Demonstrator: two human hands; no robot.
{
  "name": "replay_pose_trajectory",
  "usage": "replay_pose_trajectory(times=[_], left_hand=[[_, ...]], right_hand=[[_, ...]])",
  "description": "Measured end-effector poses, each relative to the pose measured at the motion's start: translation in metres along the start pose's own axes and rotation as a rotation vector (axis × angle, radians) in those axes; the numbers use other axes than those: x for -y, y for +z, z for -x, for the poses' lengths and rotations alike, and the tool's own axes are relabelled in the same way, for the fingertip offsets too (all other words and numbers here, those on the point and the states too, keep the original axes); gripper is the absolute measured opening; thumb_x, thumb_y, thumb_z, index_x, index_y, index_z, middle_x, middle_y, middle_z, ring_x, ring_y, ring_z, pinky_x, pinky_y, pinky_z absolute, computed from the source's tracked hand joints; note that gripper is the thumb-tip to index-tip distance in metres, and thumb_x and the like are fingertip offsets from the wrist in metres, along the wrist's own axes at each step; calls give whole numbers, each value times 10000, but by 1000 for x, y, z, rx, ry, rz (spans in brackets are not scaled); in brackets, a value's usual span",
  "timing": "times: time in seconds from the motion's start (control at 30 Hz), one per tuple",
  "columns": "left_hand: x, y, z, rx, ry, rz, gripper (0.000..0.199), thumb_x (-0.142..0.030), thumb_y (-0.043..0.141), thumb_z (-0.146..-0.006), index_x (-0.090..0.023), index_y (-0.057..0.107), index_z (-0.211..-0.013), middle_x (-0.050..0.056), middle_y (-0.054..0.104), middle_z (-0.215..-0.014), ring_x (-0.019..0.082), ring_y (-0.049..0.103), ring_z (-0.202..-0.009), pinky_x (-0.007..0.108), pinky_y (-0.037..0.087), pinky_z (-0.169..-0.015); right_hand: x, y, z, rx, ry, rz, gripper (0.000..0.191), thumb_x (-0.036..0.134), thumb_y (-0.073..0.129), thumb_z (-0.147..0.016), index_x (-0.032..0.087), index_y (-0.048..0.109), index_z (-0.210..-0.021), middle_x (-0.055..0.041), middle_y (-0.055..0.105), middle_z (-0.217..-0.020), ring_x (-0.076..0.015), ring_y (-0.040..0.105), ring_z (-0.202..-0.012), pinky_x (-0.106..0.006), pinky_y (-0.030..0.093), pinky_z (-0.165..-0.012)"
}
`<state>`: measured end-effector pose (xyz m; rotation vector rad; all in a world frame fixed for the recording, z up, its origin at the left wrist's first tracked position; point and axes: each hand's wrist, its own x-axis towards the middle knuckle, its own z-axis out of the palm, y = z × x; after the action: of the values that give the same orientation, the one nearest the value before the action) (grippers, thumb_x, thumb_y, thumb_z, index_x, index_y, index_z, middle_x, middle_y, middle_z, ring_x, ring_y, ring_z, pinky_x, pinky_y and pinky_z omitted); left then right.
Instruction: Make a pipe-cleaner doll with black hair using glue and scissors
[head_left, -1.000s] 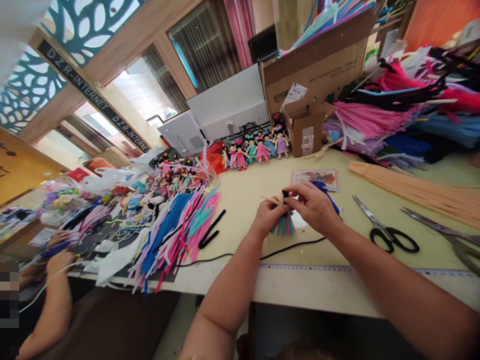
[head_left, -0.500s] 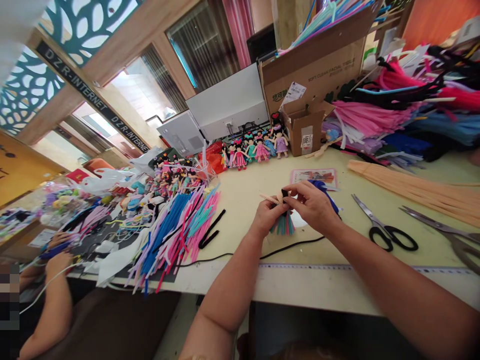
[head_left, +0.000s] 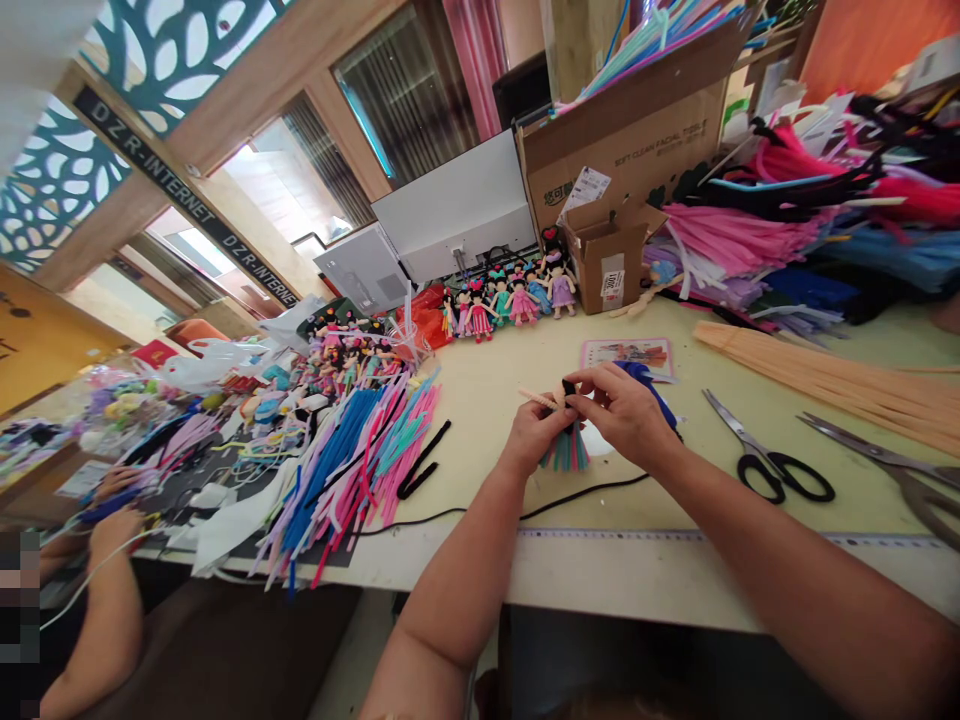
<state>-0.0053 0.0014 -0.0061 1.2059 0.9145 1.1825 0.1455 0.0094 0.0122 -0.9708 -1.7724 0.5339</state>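
Between my two hands is a small pipe-cleaner doll (head_left: 566, 450) with a striped teal and pink skirt, beige limbs and a black piece at the head. My left hand (head_left: 534, 428) is closed around its body, one beige limb sticking out to the left. The fingers of my right hand (head_left: 619, 405) pinch the black part at the top; my fingertips partly hide it. Beyond my right hand lie a dark blue bundle (head_left: 651, 385) and a pink-edged picture card (head_left: 628, 355). Below my hands a black cord (head_left: 585, 495) runs across the table.
Right of my hands lie black-handled scissors (head_left: 772, 465), larger shears (head_left: 892, 450) and peach pipe cleaners (head_left: 832, 375). Coloured pipe cleaners (head_left: 352, 450) are heaped at left, with a bent black one (head_left: 420, 470). Finished dolls (head_left: 517, 295) stand behind. A co-worker's arm (head_left: 116, 580) is far left.
Almost nothing differs. Both hands keep their hold on the doll in the same place, and the camera view has shifted very slightly.
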Motion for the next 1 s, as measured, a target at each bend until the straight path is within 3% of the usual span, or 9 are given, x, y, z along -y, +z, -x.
replay_pose_trajectory(times=[1.0], left_hand=[[8,-5,-3,3,-4,19,328,-390,773,-684,-128,681,-858,36,646,-820,136,594,-759,307,484,-778]], right_hand=[[0,1,0,-8,-6,0,159,238,588,-831,216,654,-974,-36,608,-829,-172,577,-717,-314,464,-656]])
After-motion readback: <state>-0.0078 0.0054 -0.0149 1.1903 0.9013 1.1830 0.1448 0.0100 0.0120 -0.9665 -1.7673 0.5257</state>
